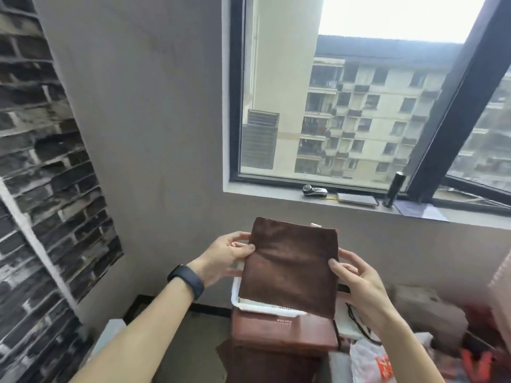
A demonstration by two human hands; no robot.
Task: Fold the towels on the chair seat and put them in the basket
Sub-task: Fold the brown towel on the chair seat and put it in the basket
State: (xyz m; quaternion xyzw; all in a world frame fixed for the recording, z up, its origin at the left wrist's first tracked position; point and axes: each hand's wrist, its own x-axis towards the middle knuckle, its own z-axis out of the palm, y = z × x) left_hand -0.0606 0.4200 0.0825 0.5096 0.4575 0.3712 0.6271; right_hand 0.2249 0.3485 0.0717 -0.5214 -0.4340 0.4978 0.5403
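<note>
A folded dark brown towel [290, 266] is held up flat in front of me, tilted, above a white plastic basket [249, 304]. My left hand [226, 258] pinches its left edge between thumb and fingers; a black band sits on that wrist. My right hand [356, 280] grips the right edge, thumb on top and fingers behind. The basket stands on a reddish-brown wooden stand [282, 333]; the towel hides most of the basket's inside. The chair seat is not in view.
A grey wall and a window sill [359, 208] with small items lie straight ahead. A dark brick-patterned wall [41, 189] is on the left. A white and orange plastic bag [370, 360] and blurred clutter lie at the lower right.
</note>
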